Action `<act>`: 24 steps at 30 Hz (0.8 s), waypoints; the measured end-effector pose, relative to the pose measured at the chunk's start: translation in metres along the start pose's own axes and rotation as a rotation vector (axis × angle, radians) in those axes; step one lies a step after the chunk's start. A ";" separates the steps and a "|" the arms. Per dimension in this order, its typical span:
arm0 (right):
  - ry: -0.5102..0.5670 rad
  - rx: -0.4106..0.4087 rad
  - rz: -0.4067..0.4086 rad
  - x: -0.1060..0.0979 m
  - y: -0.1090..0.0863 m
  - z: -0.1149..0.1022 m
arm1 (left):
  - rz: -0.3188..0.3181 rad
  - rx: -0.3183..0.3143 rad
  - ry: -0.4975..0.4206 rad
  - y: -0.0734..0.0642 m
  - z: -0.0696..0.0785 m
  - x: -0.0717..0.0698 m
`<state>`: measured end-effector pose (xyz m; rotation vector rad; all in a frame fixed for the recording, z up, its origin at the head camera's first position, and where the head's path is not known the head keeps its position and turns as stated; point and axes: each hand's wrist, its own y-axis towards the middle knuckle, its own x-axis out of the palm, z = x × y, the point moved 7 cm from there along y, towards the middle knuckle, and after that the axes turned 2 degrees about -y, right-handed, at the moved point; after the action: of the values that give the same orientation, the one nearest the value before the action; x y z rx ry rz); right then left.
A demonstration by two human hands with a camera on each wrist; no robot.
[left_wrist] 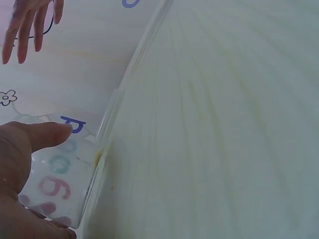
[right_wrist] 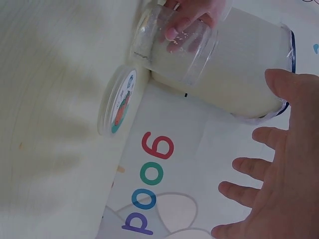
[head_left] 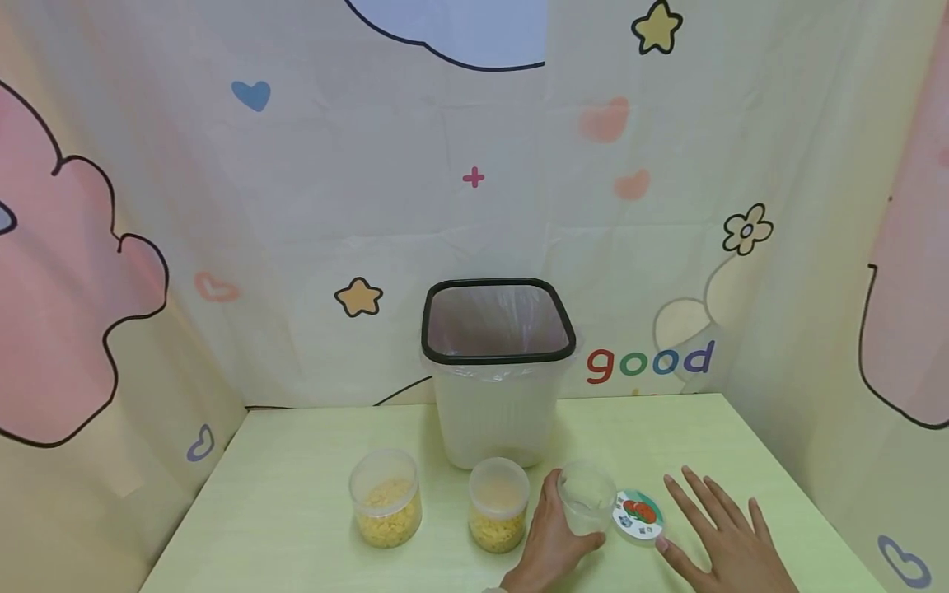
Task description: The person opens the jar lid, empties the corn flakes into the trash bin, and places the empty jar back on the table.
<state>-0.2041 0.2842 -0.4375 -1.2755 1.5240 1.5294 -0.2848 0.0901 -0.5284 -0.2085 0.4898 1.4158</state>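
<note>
My left hand grips a clear plastic jar, its fingers along the left side and the thumb curving around the near side. The jar stands upright on the table with its mouth uncovered. A few pale crumbs cling to the jar in the right wrist view. Just right of it lies a round lid with a red fruit or vegetable picture on a white and green label. Over the table, right of the lid, my right hand is spread, fingers apart and holding nothing.
Left of my left hand stand a jar with yellow bits and a wider jar with yellow bits. Behind them is a white bin with a black rim and clear liner. A printed curtain hangs at the table's back edge.
</note>
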 end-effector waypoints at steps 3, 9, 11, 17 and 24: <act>-0.010 -0.001 0.000 0.001 -0.001 0.000 | -0.009 -0.003 0.006 0.001 -0.001 0.001; -0.027 -0.003 -0.020 0.004 -0.002 0.002 | -0.023 -0.018 0.012 0.001 -0.002 0.003; -0.033 0.006 -0.041 0.005 -0.002 0.002 | -0.024 -0.021 0.009 0.000 -0.002 0.003; -0.037 -0.003 -0.028 0.002 -0.001 -0.001 | -0.007 0.008 -0.001 0.000 0.003 -0.001; -0.022 -0.023 0.015 -0.006 0.001 -0.004 | -0.028 0.041 0.018 -0.001 0.012 -0.005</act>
<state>-0.2021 0.2811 -0.4314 -1.2590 1.5094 1.5695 -0.2817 0.0906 -0.5159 -0.1946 0.5283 1.3767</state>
